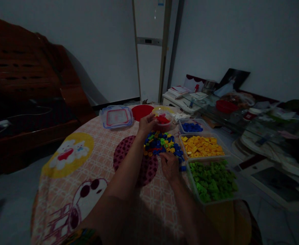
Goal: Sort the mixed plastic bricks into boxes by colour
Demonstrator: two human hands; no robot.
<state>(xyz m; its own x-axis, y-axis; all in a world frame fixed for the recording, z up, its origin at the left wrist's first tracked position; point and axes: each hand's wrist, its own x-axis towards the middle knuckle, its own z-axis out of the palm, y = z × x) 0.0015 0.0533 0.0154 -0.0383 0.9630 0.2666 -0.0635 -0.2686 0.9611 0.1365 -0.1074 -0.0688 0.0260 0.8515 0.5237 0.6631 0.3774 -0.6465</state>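
Note:
A mixed pile of small plastic building blocks (pixel 164 140), blue, yellow, green and some red, lies on the table. My left hand (pixel 146 124) is beyond it, fingers stretched toward a round clear tub (pixel 164 128) that holds red blocks (pixel 161 119). I see nothing held in that hand. At the near edge of the pile, my right hand (pixel 170 166) has its fingers curled down among the blocks. Its fingertips are partly hidden, so whatever they hold cannot be made out. Small orange wheel-like pieces (pixel 147 153) lie just left of it.
Along the right stand clear boxes of blue blocks (pixel 192 127), yellow blocks (pixel 203 146) and green blocks (pixel 213 180). A clear lid (pixel 117 117) lies at the back left. The patterned tablecloth (pixel 98 153) covers the round table. A cluttered glass table (pixel 215 117) stands beyond, right.

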